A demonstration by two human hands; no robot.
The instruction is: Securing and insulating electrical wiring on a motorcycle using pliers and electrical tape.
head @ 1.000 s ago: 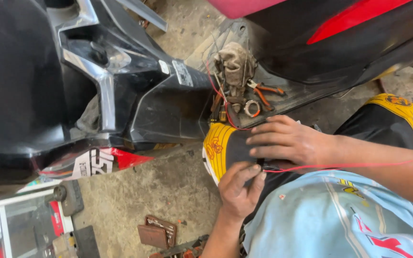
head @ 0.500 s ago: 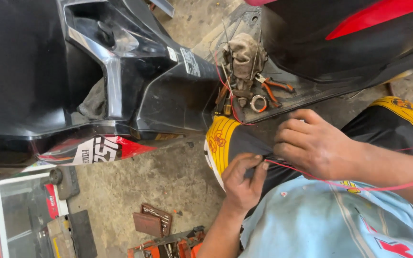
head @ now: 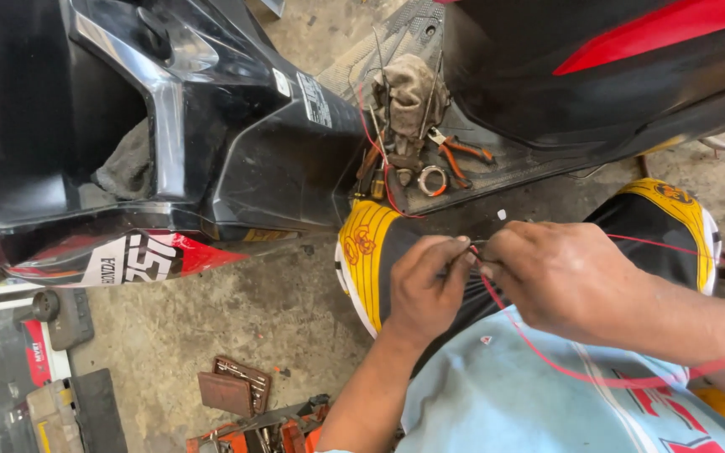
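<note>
My left hand (head: 431, 283) and my right hand (head: 557, 277) meet over my lap, fingertips pinched together on the end of a thin red wire (head: 547, 356). The wire loops down across my light blue shirt and back past my right forearm. Below the hands are my black shorts with yellow trim (head: 367, 252). Another red wire (head: 377, 151) runs up to the scooter footboard.
A black scooter body (head: 211, 126) with red trim fills the top. On its footboard (head: 497, 172) lie a dirty rag (head: 409, 92), orange-handled pliers (head: 459, 151) and a small ring. An open brown bit case (head: 235, 387) and orange tools (head: 270, 432) lie on the concrete floor.
My left hand rose from below to meet my right hand, and both now pinch the red wire end. The view has shifted slightly toward the scooter.
</note>
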